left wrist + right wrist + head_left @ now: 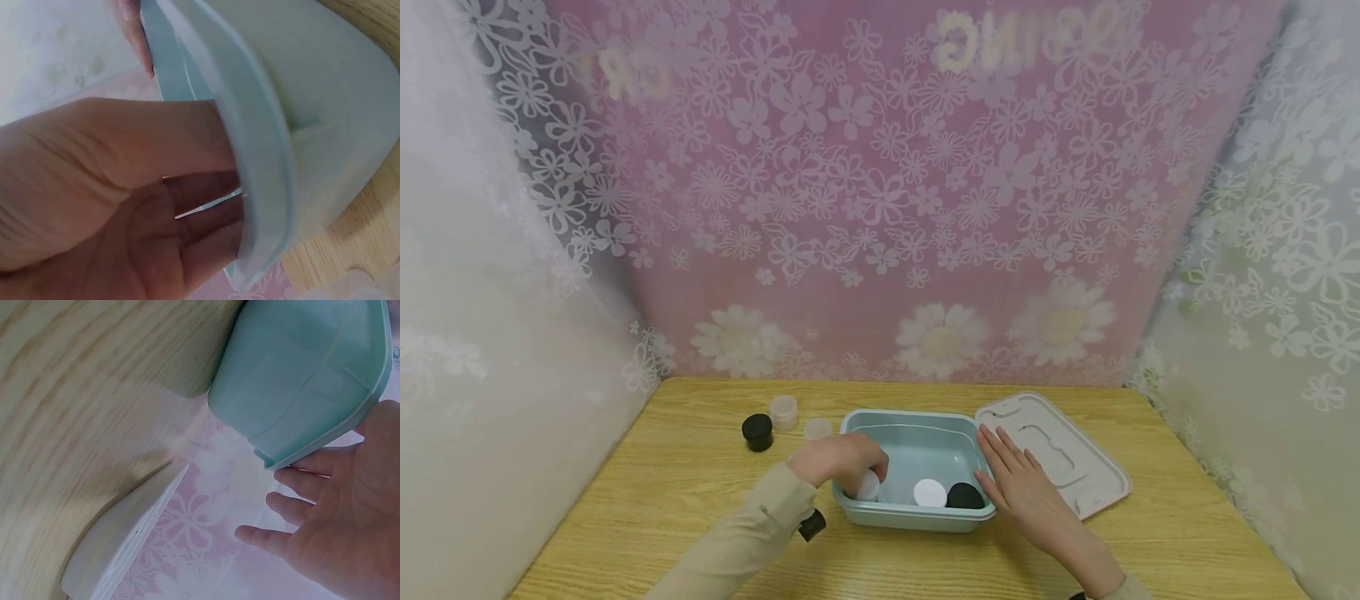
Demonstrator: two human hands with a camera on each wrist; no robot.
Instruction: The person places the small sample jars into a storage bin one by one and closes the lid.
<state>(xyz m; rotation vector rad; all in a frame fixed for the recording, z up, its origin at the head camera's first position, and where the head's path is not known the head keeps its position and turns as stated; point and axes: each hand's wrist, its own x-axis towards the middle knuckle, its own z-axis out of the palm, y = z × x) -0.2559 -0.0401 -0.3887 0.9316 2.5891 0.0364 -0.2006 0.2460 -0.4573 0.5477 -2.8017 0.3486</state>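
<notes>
A light blue plastic bin (pixel 917 522) stands in the middle of the table. My left hand (pixel 842 461) reaches over its left wall and grips a small whitish jar (pixel 868 486) inside the near left corner. In the left wrist view the wall hides the fingertips of that left hand (pixel 125 194). Along the bin's near wall sit a white round jar (pixel 930 493) and a black round jar (pixel 965 496). My right hand (pixel 1026 496) rests against the right rim, fingers extended; the right wrist view shows the same hand (pixel 350 506) touching the rim.
Left of the bin stand a black jar (pixel 757 432), a translucent jar (pixel 784 413) and another translucent jar (pixel 817 429). A whitish lid (pixel 1093 458) lies on the wooden table (pixel 685 500) to the right, beside the bin. Flowered curtains (pixel 880 208) hang around the table.
</notes>
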